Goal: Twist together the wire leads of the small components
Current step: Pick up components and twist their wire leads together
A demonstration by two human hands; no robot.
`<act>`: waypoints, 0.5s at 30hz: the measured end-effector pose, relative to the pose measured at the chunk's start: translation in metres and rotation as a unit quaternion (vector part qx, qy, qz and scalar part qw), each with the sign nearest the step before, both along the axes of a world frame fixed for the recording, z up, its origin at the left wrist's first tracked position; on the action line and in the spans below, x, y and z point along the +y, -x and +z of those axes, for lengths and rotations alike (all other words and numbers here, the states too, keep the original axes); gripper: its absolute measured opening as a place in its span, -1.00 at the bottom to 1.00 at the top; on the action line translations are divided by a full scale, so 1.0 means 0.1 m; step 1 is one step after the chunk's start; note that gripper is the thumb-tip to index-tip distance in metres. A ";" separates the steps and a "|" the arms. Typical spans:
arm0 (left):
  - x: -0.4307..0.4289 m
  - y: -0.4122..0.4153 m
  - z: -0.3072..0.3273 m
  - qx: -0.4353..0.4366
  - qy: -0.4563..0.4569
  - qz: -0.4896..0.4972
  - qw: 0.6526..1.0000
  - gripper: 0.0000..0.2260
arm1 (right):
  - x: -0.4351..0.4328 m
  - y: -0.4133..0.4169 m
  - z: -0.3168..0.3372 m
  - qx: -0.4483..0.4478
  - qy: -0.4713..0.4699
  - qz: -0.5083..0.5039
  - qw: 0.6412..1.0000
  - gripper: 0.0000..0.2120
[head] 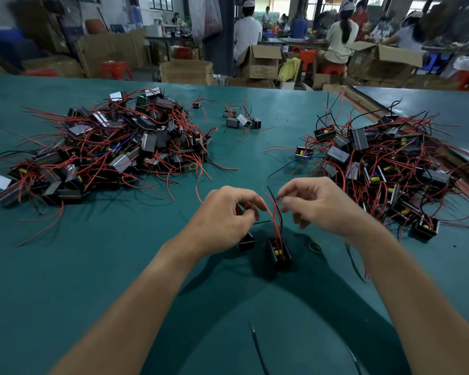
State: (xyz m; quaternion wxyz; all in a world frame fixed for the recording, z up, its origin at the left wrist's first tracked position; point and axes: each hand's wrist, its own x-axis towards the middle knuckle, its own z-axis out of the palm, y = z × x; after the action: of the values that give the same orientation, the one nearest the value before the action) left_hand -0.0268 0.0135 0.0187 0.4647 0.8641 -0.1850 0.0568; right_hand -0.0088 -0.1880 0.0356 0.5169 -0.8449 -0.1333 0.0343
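Note:
Two small black box components hang by their leads just above the green table (92,266): one (280,255) with a yellow part inside, the other (246,241) partly hidden under my left hand. Red and black wire leads (275,215) rise from them between my hands. My left hand (228,215) pinches a red lead with curled fingers. My right hand (313,205) pinches the upper ends of the leads between thumb and forefinger.
A large heap of similar components with red wires (114,147) lies at the left, another heap (385,163) at the right. Three components (241,120) sit at the far middle. Loose black wires (257,347) lie near me. People work at benches beyond the table's far edge.

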 end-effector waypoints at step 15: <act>-0.12 0.08 -0.01 0.015 -0.049 -0.111 0.992 -0.90 | -0.22 0.03 0.07 0.078 0.369 0.037 0.926 -0.87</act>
State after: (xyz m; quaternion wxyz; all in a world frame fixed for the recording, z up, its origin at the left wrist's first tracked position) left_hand -0.0352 0.0019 0.0179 0.4280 0.8606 -0.2756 -0.0173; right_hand -0.0120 -0.2098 0.0431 0.1760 -0.9651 -0.1015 0.1653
